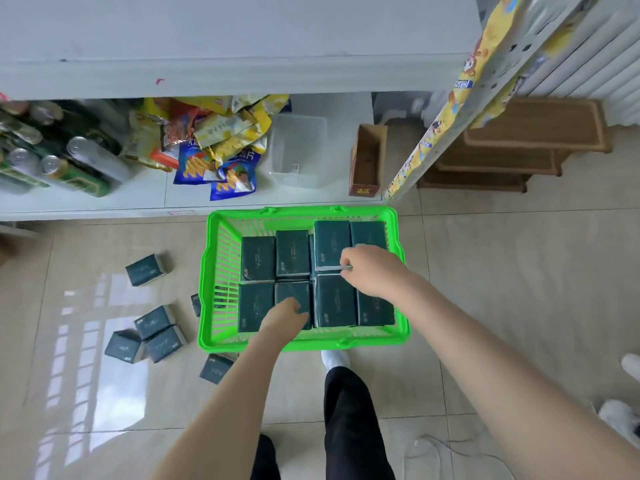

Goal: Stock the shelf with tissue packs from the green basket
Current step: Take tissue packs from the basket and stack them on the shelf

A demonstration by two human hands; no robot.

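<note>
— While the right hand point(372, 271) is over the right side of the green basket point(304, 344), how are its fingers?

— They are curled. Thumb and forefinger pinch the pale edge of a tissue pack point(331, 245) in the far row.

— And the left hand point(285, 315)?

— It reaches over the near rim, with the fingers bent down on the near pack point(294, 295), second from the left. It touches this pack, but whether it really grips it I cannot tell.

— Where are the other packs?

— Dark green packs fill the basket in two rows, and those on the right side stand higher. The basket sits on the tiled floor point(485, 271), just in front of the white shelf point(104, 204). Loose packs point(154, 320) lie on the floor to the left of the basket, one of them just beside its wall.

— What is on the shelf?

— On the lowest board are drink cans point(69, 161) at the left and snack bags point(214, 150) in the middle. To their right are a clear plastic box point(298, 150) and an open cardboard box point(367, 161).
</note>
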